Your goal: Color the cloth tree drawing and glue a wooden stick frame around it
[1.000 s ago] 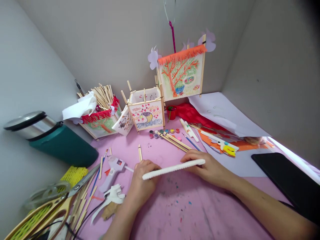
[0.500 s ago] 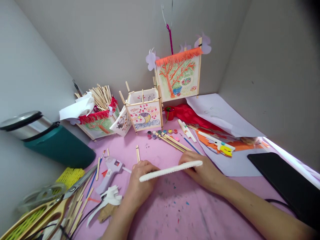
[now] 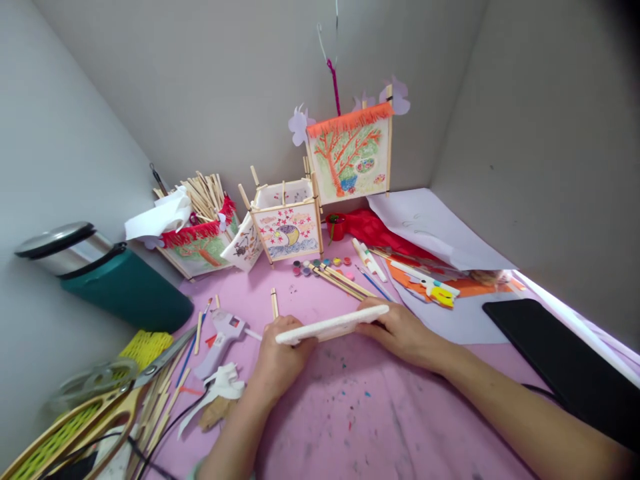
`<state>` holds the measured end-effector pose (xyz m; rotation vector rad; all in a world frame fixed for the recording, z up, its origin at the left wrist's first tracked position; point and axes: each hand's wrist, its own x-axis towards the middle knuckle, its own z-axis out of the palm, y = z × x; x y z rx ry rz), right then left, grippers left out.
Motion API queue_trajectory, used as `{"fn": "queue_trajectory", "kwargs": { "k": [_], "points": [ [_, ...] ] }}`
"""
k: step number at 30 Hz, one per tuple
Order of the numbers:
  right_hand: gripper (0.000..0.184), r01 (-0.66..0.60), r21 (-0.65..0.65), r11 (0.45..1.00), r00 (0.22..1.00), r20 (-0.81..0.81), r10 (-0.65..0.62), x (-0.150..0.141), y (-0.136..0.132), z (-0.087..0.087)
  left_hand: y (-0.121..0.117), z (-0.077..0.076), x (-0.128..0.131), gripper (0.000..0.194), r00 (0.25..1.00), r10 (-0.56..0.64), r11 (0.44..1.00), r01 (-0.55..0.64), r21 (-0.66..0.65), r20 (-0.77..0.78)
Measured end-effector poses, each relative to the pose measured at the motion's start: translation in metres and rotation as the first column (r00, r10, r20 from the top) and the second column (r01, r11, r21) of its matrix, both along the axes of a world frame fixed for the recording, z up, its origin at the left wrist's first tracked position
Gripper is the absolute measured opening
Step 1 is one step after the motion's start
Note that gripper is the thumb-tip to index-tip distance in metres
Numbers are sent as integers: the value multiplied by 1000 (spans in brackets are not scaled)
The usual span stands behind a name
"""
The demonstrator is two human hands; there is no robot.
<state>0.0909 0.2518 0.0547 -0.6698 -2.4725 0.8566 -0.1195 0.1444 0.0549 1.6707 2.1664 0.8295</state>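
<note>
A thin white panel (image 3: pixel 333 325), seen nearly edge-on, is held above the pink table between both hands. My left hand (image 3: pixel 285 353) grips its left end, and my right hand (image 3: pixel 395 330) grips the right end; fingers of both are partly hidden behind the panel. Just beyond my left hand lies a short pair of wooden sticks (image 3: pixel 275 303). Past my right hand is a bundle of wooden sticks (image 3: pixel 345 281) beside a blue paintbrush (image 3: pixel 376 285). To the left of my left hand lies a lilac hot glue gun (image 3: pixel 220 343).
At the back stand a drawn-on lantern (image 3: pixel 293 231), a hanging lantern with orange fringe (image 3: pixel 353 153) and a stick-filled, red-fringed box (image 3: pixel 203 250). Leftward are a teal tumbler (image 3: pixel 130 287) and large scissors (image 3: pixel 130 393). A black flat device (image 3: pixel 555 360) lies at right.
The white panel has tilted slightly, so a sliver of its broad face now shows. My hands still hold both ends. The whole view has shifted a little.
</note>
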Motion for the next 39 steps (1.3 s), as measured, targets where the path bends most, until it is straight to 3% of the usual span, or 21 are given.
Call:
{"fn": "queue_trajectory", "kwargs": {
  "k": [3, 7, 9, 13, 16, 19, 24, 27, 34, 39],
  "points": [
    [18, -56, -102, 993, 998, -48, 52, 6, 0, 5, 0, -2, 0, 10, 1000, 7, 1000, -7, 15, 31],
    [23, -41, -207, 978, 992, -122, 16, 12, 2, 7, 0, -6, -3, 10, 998, -2, 1000, 2, 14, 56],
    [26, -27, -186, 982, 990, -140, 1, 15, 4, 7, 0, -8, -5, 10, 998, -14, 1000, 13, 16, 66],
    [27, -22, -19, 1000, 974, -227, 18, 20, 7, 8, 0, -9, -7, 10, 998, -28, 1000, 27, 12, 56],
    [28, 170, 23, 985, 940, -304, -155, 22, 7, 7, 0, -10, -7, 10, 998, -43, 999, 42, 16, 38],
    [25, 332, 48, 942, 918, -247, -310, 21, 10, 6, 0, -10, -8, 9, 999, -45, 999, 45, 23, 13],
    [13, 143, 87, 986, 985, -111, -133, 20, 15, 5, 2, -1, -10, 12, 981, -181, 983, 178, -42, -70],
    [8, 32, 80, 996, 999, -39, -29, 20, 14, 5, 3, 2, -10, 13, 979, -187, 982, 183, -51, -82],
    [3, 57, 125, 990, 997, 39, -62, 12, 0, 4, -2, -2, -7, 9, 997, -83, 996, 83, 15, 3],
    [9, 71, 141, 987, 996, 50, -78, 6, -3, 2, -2, 0, -6, 10, 992, -122, 992, 122, 6, -26]
  ]
}}
